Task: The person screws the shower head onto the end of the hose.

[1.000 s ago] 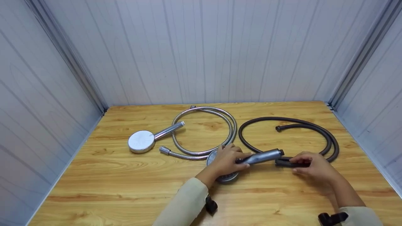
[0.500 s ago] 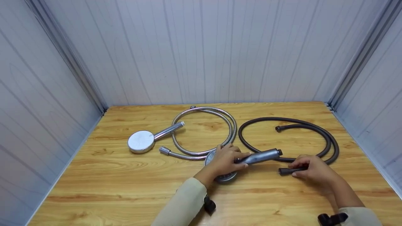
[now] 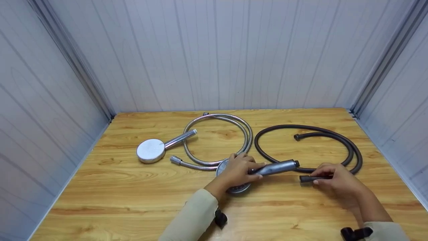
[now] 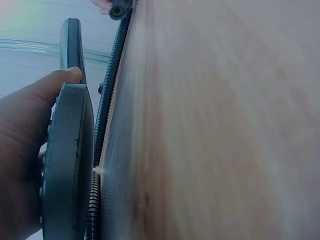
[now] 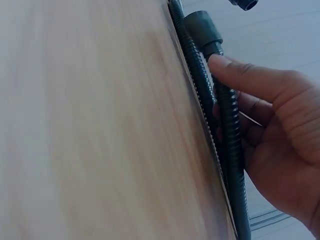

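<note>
So both hands are busy right now. The left hand (image 3: 239,170) is wrapping around the neck of the dark grey shower head (image 3: 279,168), thumb and index finger lying along the handle. That one is sitting near the middle of the tabletop (image 3: 140,201), nozzles facing up, handle pointing right with its threaded end (image 3: 296,163) sticking out.

The right hand (image 3: 337,180) is pinching the black hose (image 3: 290,126) between thumb and fingers just behind its end fitting (image 3: 305,178). The fitting is pointing left and sitting near the threaded end, but they're not touching. The rest of that hose is lying in a big loop on the right, its other end resting inside the loop.

Over on the left, the silver shower head (image 3: 150,150) is lying with its round white face up, handle crossing the edge of the coiled chrome hose (image 3: 250,134). A stretch of chrome hose is running in by the grey head; can't tell if they're actually touching. Pale panel walls (image 3: 230,60) are surrounding the tabletop on three sides.
</note>
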`<state>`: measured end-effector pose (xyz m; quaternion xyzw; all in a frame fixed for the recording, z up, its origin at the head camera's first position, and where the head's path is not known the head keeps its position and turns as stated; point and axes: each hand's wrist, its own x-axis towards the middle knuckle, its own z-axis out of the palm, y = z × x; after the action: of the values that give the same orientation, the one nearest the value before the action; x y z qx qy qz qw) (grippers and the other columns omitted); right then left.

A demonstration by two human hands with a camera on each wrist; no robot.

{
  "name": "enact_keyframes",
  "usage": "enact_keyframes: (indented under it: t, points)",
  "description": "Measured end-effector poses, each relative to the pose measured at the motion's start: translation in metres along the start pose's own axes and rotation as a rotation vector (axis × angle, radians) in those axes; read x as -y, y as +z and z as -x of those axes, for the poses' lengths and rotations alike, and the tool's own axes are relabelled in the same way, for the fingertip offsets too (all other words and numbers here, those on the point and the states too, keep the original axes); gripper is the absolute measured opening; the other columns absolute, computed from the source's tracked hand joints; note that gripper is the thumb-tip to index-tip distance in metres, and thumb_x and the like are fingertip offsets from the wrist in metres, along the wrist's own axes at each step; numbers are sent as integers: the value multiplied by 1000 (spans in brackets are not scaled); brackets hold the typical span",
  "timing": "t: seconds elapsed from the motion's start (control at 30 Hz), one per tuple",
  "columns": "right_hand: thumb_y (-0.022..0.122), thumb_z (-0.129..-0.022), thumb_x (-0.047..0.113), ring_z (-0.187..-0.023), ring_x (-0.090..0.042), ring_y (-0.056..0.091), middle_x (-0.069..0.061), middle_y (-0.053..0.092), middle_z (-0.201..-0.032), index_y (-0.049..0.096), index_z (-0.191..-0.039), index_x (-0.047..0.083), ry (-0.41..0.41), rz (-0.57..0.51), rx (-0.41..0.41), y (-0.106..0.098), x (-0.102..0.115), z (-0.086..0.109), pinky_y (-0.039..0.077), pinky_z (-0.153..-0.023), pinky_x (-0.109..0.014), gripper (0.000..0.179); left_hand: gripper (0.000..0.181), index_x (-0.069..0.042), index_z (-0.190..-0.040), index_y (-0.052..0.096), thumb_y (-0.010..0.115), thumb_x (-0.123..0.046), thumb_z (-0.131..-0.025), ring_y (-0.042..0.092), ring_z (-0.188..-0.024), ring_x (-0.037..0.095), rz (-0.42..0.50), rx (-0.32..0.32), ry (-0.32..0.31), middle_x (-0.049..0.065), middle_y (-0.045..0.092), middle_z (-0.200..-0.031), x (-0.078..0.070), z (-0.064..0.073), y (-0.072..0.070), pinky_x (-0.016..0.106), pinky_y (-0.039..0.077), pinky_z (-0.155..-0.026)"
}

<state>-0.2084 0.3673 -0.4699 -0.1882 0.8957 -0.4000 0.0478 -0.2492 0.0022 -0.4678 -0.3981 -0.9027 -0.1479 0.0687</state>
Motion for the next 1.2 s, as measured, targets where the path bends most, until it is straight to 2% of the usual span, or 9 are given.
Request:
enact_keyframes:
  t: [0.1, 0.23, 0.5, 0.7, 0.93, 1.2]
  points:
    - [77, -85, 18, -86, -9, 60, -4, 69, -100, 76, -101, 11, -24, -3, -28, -2, 2, 1, 49, -71, -24, 17, 45, -36, -134, 60, 62, -51, -92, 50, -96, 13, -10, -1, 4, -7, 65, -107, 2, 2, -2, 39, 34, -85]
    - [75, -87, 18, -82, -10, 60, -6, 70, -99, 75, -103, 8, -7, -17, -40, -6, 6, 3, 49, -68, -26, 19, 44, -36, -133, 61, 63, -50, -91, 50, -96, 13, -35, 2, 15, -7, 65, -106, 3, 4, -5, 40, 34, -85]
    - [69, -92, 14, -82, -11, 62, -8, 67, -98, 69, -107, 2, -38, -74, -64, -8, 17, 3, 51, -69, -26, 19, 44, -35, -132, 62, 65, -48, -90, 48, -94, 13, -45, 0, 32, -7, 65, -105, -1, 6, -12, 38, 32, -82]
    - [66, -94, 12, -86, -12, 61, -12, 66, -109, 66, -117, 1, -34, -138, -94, -7, 25, 2, 50, -69, -25, 26, 44, -34, -130, 64, 69, -46, -88, 48, -93, 13, -13, -39, 51, -7, 66, -101, -3, 6, -15, 36, 32, -80]
    - [68, -92, 16, -80, -14, 58, -11, 66, -109, 69, -116, 6, -17, -117, -119, -4, 30, 1, 48, -64, -27, 26, 43, -34, -129, 65, 70, -47, -87, 50, -93, 13, 33, -57, 44, -7, 67, -101, -2, 6, -13, 35, 31, -79]
    - [71, -90, 12, -85, -12, 62, -11, 67, -109, 71, -115, 5, -61, -80, -157, -8, 33, 1, 51, -66, -27, 26, 44, -35, -129, 65, 70, -47, -87, 49, -94, 13, -16, -50, 48, -5, 66, -99, -2, 5, -12, 38, 31, -82]
